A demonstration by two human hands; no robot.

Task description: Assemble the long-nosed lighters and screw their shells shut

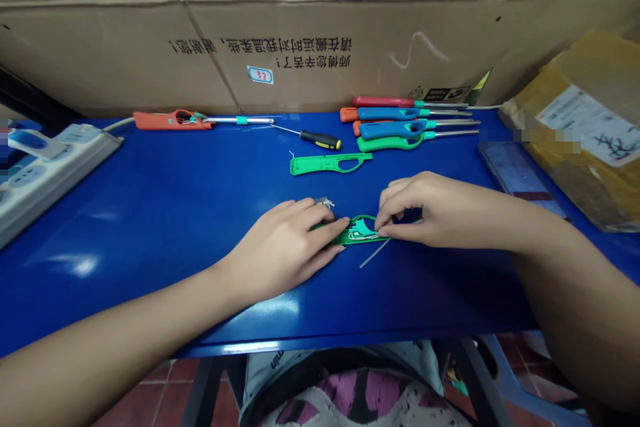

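My left hand [283, 247] grips the left end of an open green plastic utility lighter housing [357, 233], its fingers over the shell. My right hand [425, 210] pinches at the housing's right end, with fingertips on a teal inner part [367, 228] and thin white wire. A small metal fitting [324, 202] shows just above my left fingers. A thin metal rod [375, 253] lies below the housing, near my right hand. Beyond my hands rests an empty green lighter half-shell [330, 163].
On the blue table [165, 213] lie a black-and-yellow screwdriver [320, 140], an orange-handled lighter [173, 120], and several assembled lighters [410, 120]. A white power strip [55, 167] sits left, a dark tablet-like device [520, 170] and yellow parcel [585, 127] right, and a cardboard box [270, 33] behind.
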